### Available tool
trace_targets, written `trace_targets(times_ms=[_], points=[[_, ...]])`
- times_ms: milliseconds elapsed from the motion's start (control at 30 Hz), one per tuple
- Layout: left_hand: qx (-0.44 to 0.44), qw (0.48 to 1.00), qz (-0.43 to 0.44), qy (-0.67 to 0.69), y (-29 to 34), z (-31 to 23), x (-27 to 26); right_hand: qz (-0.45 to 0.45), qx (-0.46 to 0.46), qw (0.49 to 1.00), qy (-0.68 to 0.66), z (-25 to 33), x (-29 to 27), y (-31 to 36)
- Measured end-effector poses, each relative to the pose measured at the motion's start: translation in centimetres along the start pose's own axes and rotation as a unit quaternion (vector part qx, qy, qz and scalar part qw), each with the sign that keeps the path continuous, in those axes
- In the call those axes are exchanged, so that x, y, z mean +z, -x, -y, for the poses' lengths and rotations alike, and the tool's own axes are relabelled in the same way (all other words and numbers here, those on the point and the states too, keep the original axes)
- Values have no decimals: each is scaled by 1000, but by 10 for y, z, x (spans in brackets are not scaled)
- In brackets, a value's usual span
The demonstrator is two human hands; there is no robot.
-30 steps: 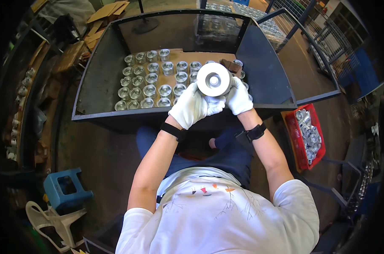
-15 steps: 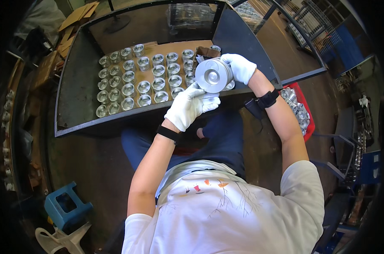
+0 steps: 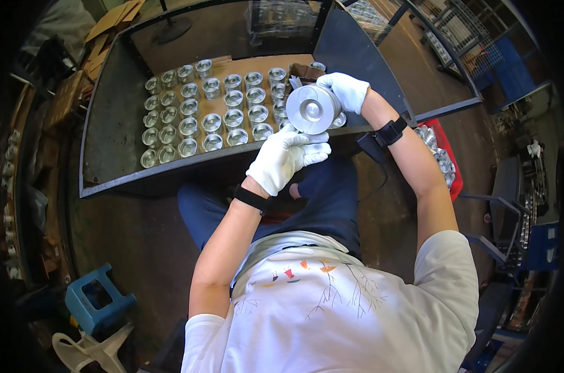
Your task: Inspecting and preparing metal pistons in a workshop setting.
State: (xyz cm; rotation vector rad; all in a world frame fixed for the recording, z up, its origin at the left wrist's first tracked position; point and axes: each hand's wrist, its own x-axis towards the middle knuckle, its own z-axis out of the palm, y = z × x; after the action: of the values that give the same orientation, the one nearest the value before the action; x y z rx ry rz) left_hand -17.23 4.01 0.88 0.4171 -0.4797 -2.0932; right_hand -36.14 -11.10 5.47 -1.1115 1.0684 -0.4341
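A silver metal piston (image 3: 311, 110) is held up in front of the near edge of the bench, its round face with the central bowl turned towards me. My left hand (image 3: 285, 156), in a white glove, supports it from below, with the thumb at its lower edge and the fingers under it. Gripping its upper right side is my right hand (image 3: 346, 93), also gloved in white; its fingertips are partly hidden behind the piston. Behind and to the left, several rows of similar pistons (image 3: 188, 127) stand on the brown board in the bench.
Dark raised walls surround the bench (image 3: 107, 124). A small brown cardboard box (image 3: 307, 72) sits just behind the held piston. To the right is a red crate (image 3: 454, 168) of metal parts. A blue stool (image 3: 99, 298) stands on the floor at lower left.
My right hand has shifted slightly left and up along the piston's edge. My left hand has moved a little to the right. The piston stays in nearly the same place.
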Motion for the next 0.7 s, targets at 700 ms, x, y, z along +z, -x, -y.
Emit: trace_targets(times_ms=[700], points=[[-42,998,33,-15,-5,6,14,23,-123,959,256,-10,-46,-5]])
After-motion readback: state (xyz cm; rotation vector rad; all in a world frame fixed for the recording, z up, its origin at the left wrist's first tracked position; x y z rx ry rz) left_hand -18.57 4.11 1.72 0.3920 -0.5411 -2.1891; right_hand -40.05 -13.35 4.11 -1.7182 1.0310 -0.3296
